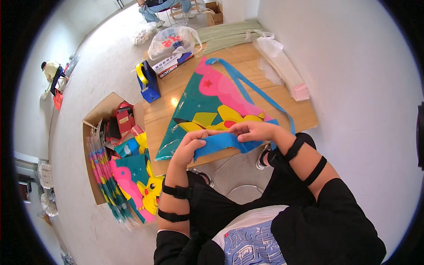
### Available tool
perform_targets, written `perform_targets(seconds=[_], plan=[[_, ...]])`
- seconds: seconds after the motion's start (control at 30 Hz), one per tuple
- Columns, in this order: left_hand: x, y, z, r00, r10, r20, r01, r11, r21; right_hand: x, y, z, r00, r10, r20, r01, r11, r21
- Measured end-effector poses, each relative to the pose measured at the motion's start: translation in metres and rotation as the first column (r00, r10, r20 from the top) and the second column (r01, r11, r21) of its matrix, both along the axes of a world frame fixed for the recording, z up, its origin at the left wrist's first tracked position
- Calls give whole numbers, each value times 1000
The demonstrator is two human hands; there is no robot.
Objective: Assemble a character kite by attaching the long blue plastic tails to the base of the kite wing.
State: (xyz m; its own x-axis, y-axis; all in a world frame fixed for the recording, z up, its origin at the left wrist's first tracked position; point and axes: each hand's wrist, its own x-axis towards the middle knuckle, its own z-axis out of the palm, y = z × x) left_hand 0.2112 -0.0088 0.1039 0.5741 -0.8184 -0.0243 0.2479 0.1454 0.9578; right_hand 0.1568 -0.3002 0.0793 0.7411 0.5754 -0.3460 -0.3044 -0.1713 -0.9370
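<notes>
A triangular kite (190,106), printed green and pink with a yellow cartoon figure, lies on the wooden table in front of me. Its surface shines as if in a clear sleeve. Across its near edge runs a blue fabric strip (218,142), held between both hands. My left hand (191,143) is closed on the strip's left end, thumb on top. To its right, my right hand (252,131) pinches the same strip with thumb and fingers. A long blue band (265,99) loops from the kite's far tip down the right side toward my right wrist.
A blue tape dispenser (149,84) with yellow tape stands at the table's left edge. Behind it are a flat carton (173,65) and a plastic bag (172,40). Pale sticks (227,35) lie at the far edge. Left of the table, a cardboard box (99,115) holds printed packs.
</notes>
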Motion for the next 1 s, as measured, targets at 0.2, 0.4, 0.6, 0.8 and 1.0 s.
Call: perform_targets(seconds=[0.2, 0.4, 0.6, 0.8, 1.0], plan=[[4, 9, 2, 992, 120, 46, -119, 992, -40, -6, -38, 12, 992, 32, 119, -17, 992, -124], [21, 29, -5, 954, 161, 251, -223, 945, 240, -22, -70, 24, 976, -200, 82, 215, 943, -256], [20, 36, -17, 817, -4, 577, -394, 727, 562, -29, -83, -4, 886, -251, 389, 435, 740, -513], [13, 40, -38, 726, -79, 683, -534, 562, 632, -39, -80, -25, 698, -20, 716, 614, 530, -584], [8, 33, -35, 522, -225, 823, -759, 319, 568, -47, -73, -25, 672, -18, 740, 635, 528, -564]])
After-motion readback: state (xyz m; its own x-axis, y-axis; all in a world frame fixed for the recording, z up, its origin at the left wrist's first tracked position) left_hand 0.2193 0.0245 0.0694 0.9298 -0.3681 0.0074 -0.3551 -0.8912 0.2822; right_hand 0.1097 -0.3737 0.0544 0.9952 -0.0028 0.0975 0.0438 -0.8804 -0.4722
